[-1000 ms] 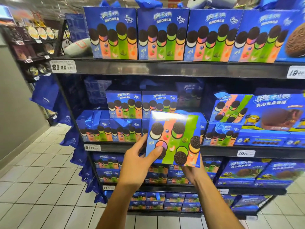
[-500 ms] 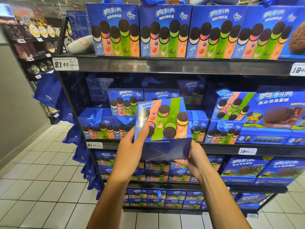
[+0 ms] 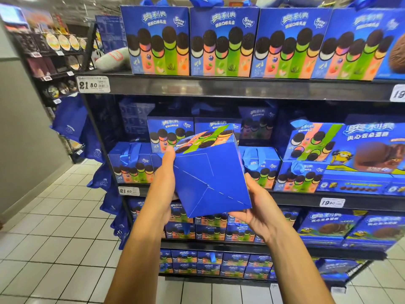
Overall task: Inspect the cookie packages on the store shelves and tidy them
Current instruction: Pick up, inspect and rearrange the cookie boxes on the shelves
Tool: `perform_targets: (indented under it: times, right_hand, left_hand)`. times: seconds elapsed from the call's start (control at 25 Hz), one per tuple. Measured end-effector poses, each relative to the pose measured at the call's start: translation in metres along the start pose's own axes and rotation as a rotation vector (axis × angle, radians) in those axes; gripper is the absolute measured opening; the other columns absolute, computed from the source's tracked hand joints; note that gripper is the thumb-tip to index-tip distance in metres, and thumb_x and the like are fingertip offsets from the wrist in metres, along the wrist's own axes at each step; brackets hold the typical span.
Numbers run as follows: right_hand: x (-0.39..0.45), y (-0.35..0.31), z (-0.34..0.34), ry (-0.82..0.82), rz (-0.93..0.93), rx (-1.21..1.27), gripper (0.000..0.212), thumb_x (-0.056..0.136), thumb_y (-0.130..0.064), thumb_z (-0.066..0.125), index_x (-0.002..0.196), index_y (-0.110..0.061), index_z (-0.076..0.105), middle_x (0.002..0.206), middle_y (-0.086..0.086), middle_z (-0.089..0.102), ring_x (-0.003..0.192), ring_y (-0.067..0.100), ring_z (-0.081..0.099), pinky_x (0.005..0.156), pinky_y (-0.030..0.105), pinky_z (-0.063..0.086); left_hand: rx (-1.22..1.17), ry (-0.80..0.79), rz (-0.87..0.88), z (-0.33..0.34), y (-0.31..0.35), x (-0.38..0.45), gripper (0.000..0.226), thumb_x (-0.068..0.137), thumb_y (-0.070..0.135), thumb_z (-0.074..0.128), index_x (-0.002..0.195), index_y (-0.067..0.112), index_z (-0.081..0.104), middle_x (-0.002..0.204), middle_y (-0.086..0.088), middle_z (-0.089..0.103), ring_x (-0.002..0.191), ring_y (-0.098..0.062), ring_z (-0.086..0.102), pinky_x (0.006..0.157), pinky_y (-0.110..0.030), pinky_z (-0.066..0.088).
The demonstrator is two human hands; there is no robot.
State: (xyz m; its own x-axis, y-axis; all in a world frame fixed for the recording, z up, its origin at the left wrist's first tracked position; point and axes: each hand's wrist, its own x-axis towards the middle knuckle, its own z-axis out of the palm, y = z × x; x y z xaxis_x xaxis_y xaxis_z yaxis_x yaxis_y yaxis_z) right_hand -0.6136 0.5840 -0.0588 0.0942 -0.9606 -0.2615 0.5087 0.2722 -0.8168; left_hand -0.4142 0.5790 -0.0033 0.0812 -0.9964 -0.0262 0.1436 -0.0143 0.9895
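Observation:
I hold a blue cookie gift box [image 3: 210, 178] in front of the middle shelf, tipped so its plain blue folded bottom faces me and its striped cookie face points up and away. My left hand [image 3: 163, 185] grips its left edge, thumb up by the top corner. My right hand [image 3: 256, 209] cups the lower right corner from beneath. Matching boxes [image 3: 223, 42] line the top shelf, and more matching boxes [image 3: 131, 165] stand stacked on the middle shelf behind the held one.
Dark metal shelves [image 3: 219, 87] carry price tags [image 3: 93, 84]. Chocolate cake boxes [image 3: 368, 150] fill the right of the middle shelf. Blue tote bags [image 3: 70, 119] hang off the shelf's left end. White tiled floor [image 3: 54, 227] lies to the left, and another rack [image 3: 57, 53] stands far left.
The box has been tipped backward: its printed face swung up and away, and the plain bottom now faces me. Both hands kept hold, the right sliding under the lower corner.

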Motion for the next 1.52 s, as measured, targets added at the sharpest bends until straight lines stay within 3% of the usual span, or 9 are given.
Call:
perform_targets:
  times: [0.16,0.36,0.6,0.76,0.88,1.0,1.12,1.28,1.52]
  right_hand:
    - [-0.002,0.009,0.000,-0.004,0.048,0.065,0.034,0.104,-0.039,0.049,0.127,-0.019,0.065,0.118,0.010,0.075,0.108,0.035,0.070,0.062,0.048,0.062]
    - [-0.002,0.010,-0.004,0.003,0.049,0.106,0.034,0.104,-0.040,0.050,0.121,-0.018,0.069,0.113,0.009,0.076,0.095,0.031,0.076,0.054,0.046,0.063]
    - [0.005,0.008,-0.014,0.026,0.005,0.118,0.039,0.105,-0.042,0.048,0.130,-0.018,0.067,0.115,0.009,0.076,0.094,0.028,0.076,0.057,0.038,0.062]
    - [0.014,0.003,-0.023,0.032,-0.015,0.134,0.034,0.108,-0.028,0.042,0.126,-0.010,0.065,0.107,0.013,0.077,0.088,0.027,0.077,0.059,0.039,0.063]
    - [0.020,-0.005,-0.023,0.048,-0.049,0.092,0.031,0.108,-0.023,0.040,0.118,-0.011,0.066,0.096,0.008,0.079,0.075,0.020,0.076,0.056,0.033,0.061]
    - [0.025,-0.011,-0.022,0.029,-0.111,0.135,0.026,0.106,-0.018,0.042,0.109,-0.011,0.067,0.089,0.007,0.079,0.071,0.019,0.076,0.054,0.031,0.059]
    - [0.025,-0.015,-0.020,-0.034,-0.175,0.156,0.018,0.089,-0.020,0.057,0.098,-0.011,0.069,0.084,0.007,0.078,0.070,0.020,0.076,0.056,0.034,0.060]
    - [0.027,-0.013,-0.020,-0.076,-0.174,0.150,0.041,0.070,-0.024,0.061,0.108,-0.009,0.067,0.089,0.012,0.077,0.074,0.026,0.076,0.061,0.040,0.062]
    - [0.031,-0.017,-0.018,-0.010,-0.262,0.116,0.028,0.098,-0.016,0.047,0.090,-0.012,0.074,0.078,0.009,0.078,0.066,0.023,0.075,0.054,0.032,0.059]
  left_hand:
    - [0.071,-0.001,-0.005,-0.002,-0.001,0.003,0.053,0.095,0.069,0.034,0.092,0.033,0.072,0.086,0.015,0.077,0.073,0.000,0.072,0.070,-0.034,0.051]
    - [0.089,-0.026,0.014,-0.002,-0.004,0.002,0.049,0.096,0.065,0.036,0.088,0.035,0.074,0.088,0.014,0.078,0.077,-0.002,0.073,0.075,-0.035,0.052]
    - [0.019,-0.150,0.087,0.000,-0.013,-0.002,0.028,0.096,0.051,0.050,0.105,0.039,0.074,0.109,0.008,0.076,0.105,-0.017,0.070,0.086,-0.042,0.052]
    - [-0.039,-0.295,0.160,-0.003,-0.025,-0.002,0.050,0.083,0.040,0.060,0.132,0.029,0.059,0.128,0.000,0.067,0.116,-0.022,0.061,0.094,-0.041,0.043]
    - [-0.068,-0.339,0.195,-0.008,-0.031,-0.001,0.064,0.079,0.024,0.064,0.141,0.020,0.049,0.140,-0.003,0.059,0.127,-0.022,0.056,0.108,-0.042,0.041]
    - [-0.091,-0.373,0.228,-0.008,-0.039,-0.001,0.074,0.075,0.016,0.070,0.144,0.018,0.043,0.145,-0.004,0.054,0.131,-0.024,0.053,0.107,-0.039,0.045]
    - [-0.093,-0.382,0.264,-0.006,-0.048,-0.002,0.077,0.069,0.024,0.076,0.140,0.025,0.046,0.138,0.004,0.060,0.130,-0.019,0.054,0.096,-0.026,0.051]
    - [-0.070,-0.382,0.320,-0.007,-0.055,-0.002,0.071,0.072,0.022,0.078,0.136,0.038,0.051,0.140,0.009,0.058,0.133,-0.016,0.052,0.097,-0.023,0.049]
    - [0.041,-0.376,0.376,-0.007,-0.055,-0.007,0.071,0.075,0.024,0.078,0.128,0.062,0.049,0.138,0.021,0.057,0.129,-0.005,0.053,0.094,-0.016,0.049]
